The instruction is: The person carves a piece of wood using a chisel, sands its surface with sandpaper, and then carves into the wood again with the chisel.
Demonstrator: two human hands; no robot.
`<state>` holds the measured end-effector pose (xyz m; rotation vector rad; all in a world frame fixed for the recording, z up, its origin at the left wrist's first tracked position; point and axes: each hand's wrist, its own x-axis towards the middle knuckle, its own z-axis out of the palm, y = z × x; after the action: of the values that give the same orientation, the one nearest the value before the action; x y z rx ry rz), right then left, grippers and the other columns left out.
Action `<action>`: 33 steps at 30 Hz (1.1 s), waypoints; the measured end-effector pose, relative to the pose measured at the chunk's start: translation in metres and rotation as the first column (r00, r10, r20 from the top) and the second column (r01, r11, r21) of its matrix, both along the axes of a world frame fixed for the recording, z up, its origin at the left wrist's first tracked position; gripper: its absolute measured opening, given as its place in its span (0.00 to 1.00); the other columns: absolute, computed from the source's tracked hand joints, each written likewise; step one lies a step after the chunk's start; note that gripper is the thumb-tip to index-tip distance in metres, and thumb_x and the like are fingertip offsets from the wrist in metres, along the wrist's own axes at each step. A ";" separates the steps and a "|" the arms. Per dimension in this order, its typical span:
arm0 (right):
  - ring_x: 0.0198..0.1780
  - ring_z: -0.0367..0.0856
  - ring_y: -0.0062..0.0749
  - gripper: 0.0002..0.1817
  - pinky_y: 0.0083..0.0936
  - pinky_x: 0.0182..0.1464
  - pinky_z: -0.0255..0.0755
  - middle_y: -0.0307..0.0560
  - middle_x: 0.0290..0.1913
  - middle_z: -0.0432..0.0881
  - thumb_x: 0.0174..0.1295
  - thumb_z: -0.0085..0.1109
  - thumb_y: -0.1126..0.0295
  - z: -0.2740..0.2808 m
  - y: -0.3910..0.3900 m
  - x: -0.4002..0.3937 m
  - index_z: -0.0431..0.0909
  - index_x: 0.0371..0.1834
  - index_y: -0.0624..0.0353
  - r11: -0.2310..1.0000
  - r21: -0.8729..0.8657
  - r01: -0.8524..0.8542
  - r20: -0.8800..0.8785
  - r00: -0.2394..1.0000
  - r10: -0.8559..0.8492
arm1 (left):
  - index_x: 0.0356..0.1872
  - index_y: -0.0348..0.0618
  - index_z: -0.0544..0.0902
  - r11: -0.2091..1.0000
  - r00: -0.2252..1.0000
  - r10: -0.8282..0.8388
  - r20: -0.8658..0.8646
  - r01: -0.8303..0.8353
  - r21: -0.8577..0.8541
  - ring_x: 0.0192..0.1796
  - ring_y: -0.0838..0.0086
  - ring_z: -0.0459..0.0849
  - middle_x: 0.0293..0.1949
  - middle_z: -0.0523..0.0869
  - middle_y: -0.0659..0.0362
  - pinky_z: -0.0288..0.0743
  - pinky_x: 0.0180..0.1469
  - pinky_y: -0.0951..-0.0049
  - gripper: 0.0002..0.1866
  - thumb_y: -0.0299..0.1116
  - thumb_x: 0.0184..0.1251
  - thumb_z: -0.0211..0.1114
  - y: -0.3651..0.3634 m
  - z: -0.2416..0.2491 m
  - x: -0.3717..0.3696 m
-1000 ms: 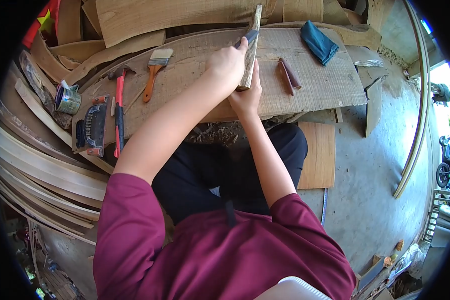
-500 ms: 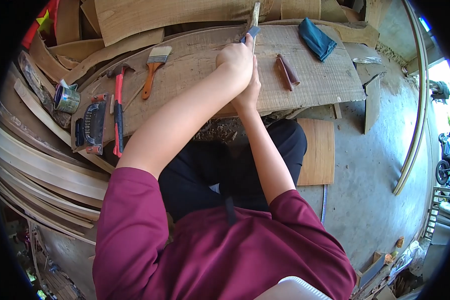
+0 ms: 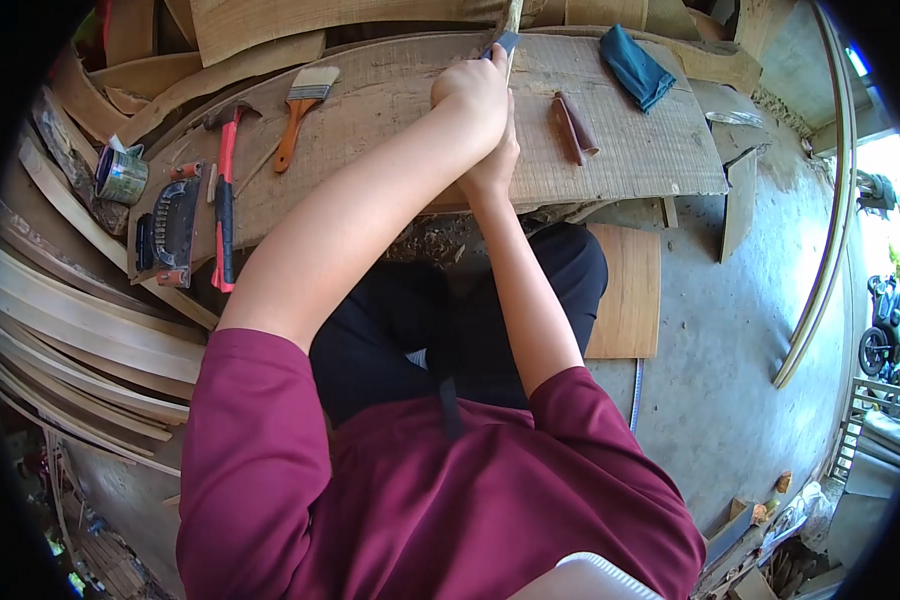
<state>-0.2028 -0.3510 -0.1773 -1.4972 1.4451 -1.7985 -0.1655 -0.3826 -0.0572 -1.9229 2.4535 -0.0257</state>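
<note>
- Left hand (image 3: 473,92) is closed around a block (image 3: 508,41) at the top centre of the frame, with the thumb laid along it.
- By that hand the block is held against a strip (image 3: 515,14), which is tilted and partly cut off by the top edge.
- Right hand (image 3: 494,168) is placed just below the left, near the strip's lower end; its fingers are mostly hidden, so whether they are closed cannot be told.
- Beneath both hands a board (image 3: 390,92) is spread across the upper half.
- On its left part a brush (image 3: 301,113), a hammer (image 3: 227,185) and a black-handled tool (image 3: 177,225) are laid; beside it, at the far left, a tin (image 3: 122,176) is seen.
- Right of the hands a brown roll (image 3: 575,128) is set down, with a cloth (image 3: 637,68) crumpled near it, towards the upper right.
</note>
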 end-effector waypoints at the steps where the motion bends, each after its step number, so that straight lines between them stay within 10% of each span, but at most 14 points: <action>1: 0.61 0.78 0.52 0.56 0.37 0.60 0.72 0.68 0.61 0.75 0.45 0.78 0.57 0.003 0.001 0.000 0.55 0.71 0.75 1.000 -0.005 -0.002 -0.003 1.000 0.001 | 0.75 0.46 0.58 1.000 1.000 0.001 -0.003 -0.002 -0.005 0.41 0.61 0.89 0.38 0.88 0.52 0.85 0.38 0.62 0.34 0.37 0.69 0.57 0.006 0.002 0.002; 7: 0.56 0.81 0.49 0.49 0.37 0.55 0.74 0.59 0.56 0.81 0.47 0.76 0.56 -0.012 -0.008 0.004 0.61 0.71 0.60 0.995 -0.062 0.074 -0.005 0.997 -0.074 | 0.75 0.47 0.56 0.999 1.000 -0.004 0.004 0.004 0.053 0.40 0.60 0.89 0.39 0.88 0.51 0.85 0.38 0.60 0.35 0.36 0.69 0.58 0.002 0.004 0.003; 16: 0.58 0.80 0.49 0.47 0.38 0.56 0.74 0.60 0.55 0.81 0.46 0.77 0.57 -0.011 -0.008 0.005 0.64 0.68 0.63 0.987 -0.127 0.095 -0.021 0.995 -0.099 | 0.75 0.45 0.56 0.998 0.998 -0.044 0.044 0.043 0.042 0.40 0.59 0.89 0.40 0.87 0.48 0.85 0.38 0.60 0.36 0.35 0.68 0.58 0.004 0.006 0.009; 18: 0.64 0.75 0.56 0.56 0.37 0.61 0.71 0.73 0.63 0.71 0.45 0.78 0.58 -0.009 -0.006 0.002 0.54 0.71 0.78 1.000 -0.021 -0.003 0.013 1.000 0.003 | 0.75 0.45 0.56 0.999 0.999 -0.046 0.020 0.046 0.011 0.40 0.59 0.89 0.40 0.87 0.48 0.85 0.38 0.60 0.36 0.35 0.68 0.58 -0.003 -0.001 0.010; 33: 0.65 0.73 0.59 0.55 0.38 0.63 0.70 0.75 0.65 0.69 0.45 0.77 0.61 -0.012 -0.007 0.006 0.54 0.71 0.78 0.998 -0.054 0.033 0.023 0.999 -0.031 | 0.76 0.44 0.55 1.000 0.999 -0.026 -0.037 0.026 0.015 0.43 0.58 0.88 0.41 0.87 0.48 0.84 0.42 0.57 0.35 0.35 0.69 0.57 -0.022 -0.002 0.004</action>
<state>-0.1969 -0.3581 -0.1893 -1.4833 1.4282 -1.8815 -0.1617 -0.4044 -0.0597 -1.9022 2.4940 0.0280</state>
